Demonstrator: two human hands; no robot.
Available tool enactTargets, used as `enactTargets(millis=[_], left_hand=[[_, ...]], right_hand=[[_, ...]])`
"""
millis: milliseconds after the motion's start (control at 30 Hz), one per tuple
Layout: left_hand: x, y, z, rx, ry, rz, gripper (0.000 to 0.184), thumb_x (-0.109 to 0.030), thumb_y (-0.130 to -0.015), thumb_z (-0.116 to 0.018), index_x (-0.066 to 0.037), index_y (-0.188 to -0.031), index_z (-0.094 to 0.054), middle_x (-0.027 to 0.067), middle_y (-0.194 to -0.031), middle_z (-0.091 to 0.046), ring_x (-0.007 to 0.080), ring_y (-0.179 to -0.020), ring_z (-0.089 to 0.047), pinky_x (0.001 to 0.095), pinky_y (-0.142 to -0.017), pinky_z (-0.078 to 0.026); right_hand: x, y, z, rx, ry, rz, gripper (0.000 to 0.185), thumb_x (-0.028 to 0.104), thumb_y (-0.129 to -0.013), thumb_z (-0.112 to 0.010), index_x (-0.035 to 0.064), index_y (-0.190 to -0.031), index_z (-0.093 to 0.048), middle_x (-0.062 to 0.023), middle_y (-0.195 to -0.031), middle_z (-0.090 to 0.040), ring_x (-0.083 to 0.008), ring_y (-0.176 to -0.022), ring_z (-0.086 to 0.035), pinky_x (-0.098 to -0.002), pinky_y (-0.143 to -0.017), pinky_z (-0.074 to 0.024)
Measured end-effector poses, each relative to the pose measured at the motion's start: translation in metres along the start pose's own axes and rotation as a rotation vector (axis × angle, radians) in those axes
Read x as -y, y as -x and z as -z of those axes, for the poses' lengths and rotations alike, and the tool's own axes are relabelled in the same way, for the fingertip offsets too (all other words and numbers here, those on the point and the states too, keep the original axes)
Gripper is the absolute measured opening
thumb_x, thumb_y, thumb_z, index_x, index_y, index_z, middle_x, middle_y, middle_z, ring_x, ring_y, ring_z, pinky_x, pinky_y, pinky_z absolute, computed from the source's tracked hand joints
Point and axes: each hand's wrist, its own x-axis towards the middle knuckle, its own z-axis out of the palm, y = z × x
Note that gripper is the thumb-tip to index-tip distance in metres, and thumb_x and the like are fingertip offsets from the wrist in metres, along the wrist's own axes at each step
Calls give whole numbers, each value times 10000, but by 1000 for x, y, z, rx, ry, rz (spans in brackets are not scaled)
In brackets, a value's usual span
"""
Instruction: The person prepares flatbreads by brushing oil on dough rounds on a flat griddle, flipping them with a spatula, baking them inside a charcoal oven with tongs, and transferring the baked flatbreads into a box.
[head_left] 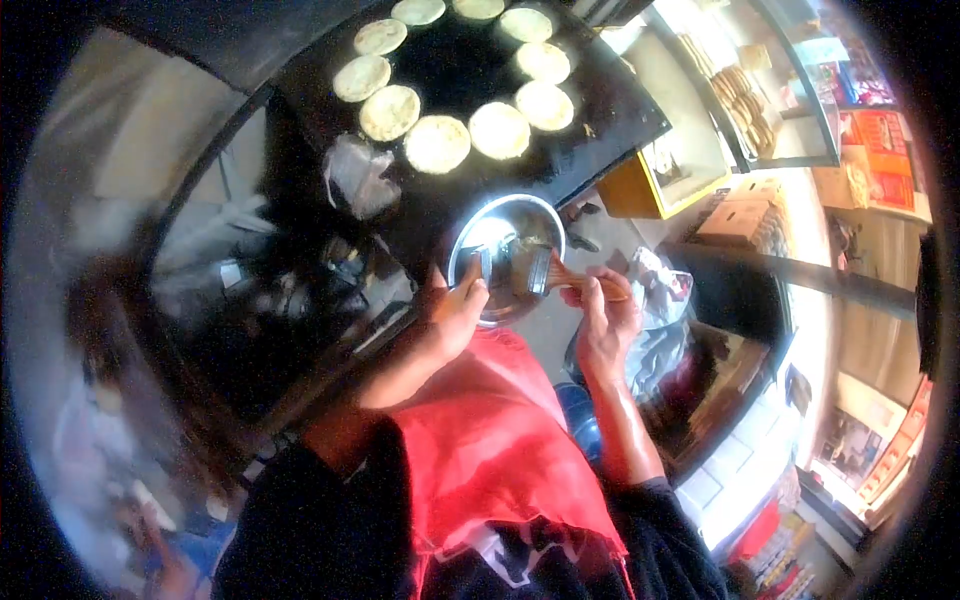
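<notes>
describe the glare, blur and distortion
Head view: fisheye curvature, black corners; head view: white glare inside the metal bowl, flatbreads bright against the dark griddle; head view: far left dim and smeared, patches at right washed out.

The brush handle is partly covered by the right hand. One flatbread is cut off by the top edge.

Black flat surface | pale round flatbreads in ring | crumpled plastic bag at edge
</notes>
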Motion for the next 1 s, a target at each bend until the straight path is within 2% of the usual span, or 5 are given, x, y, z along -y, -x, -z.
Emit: enactTargets(millis=[400,567,700,833,1000], left_hand=[[11,-42,-23,-152,-290,15,567,-138,-905,-528,-1,-1435,-382,210,-1470,-304,306,-1350,-351,386,-1133,-265],[19,-41,-52,-302,328,301,540,-255,-951,-470,-20,-1434,-407,226,-1408,-417,297,-1368,-335,404,-1167,-184],[30,-37,-71,-536,974,309,408,-71,-919,-590,12,-1311,-517,39,-1246,-555,145,-1105,-531,302,-929,-439],[12,-38,-63,-883,799,427,234,-119,-893,-624,10,-1088,-640,55,-1067,-628,160,-988,-568,287,-867,-453],[-10,-30,-27,-889,1017,470,438,-252,-913,-543,48,-1232,-555,126,-1162,-575,223,-1088,-540,344,-980,-422]], right_hand=[[-14,-66,-22,227,123,74,167,55,-972,-531,-54,-1095,-560,-115,-966,-652,-176,-890,-653,-318,-831,-555],[-18,-112,-8,412,84,62,190,85,-962,-566,-62,-1082,-581,-106,-947,-659,-155,-868,-646,-283,-781,-524],[-4,-149,2,534,-72,-253,240,138,-969,-561,-60,-1099,-598,-140,-950,-681,-201,-832,-679,-333,-766,-556],[-2,-185,2,528,-467,-514,235,167,-976,-546,-31,-1095,-587,-157,-871,-684,-234,-746,-670,-368,-717,-549],[-5,-237,-30,388,-520,-452,241,155,-968,-555,-46,-1094,-595,-129,-962,-653,-237,-799,-663,-358,-743,-563]])
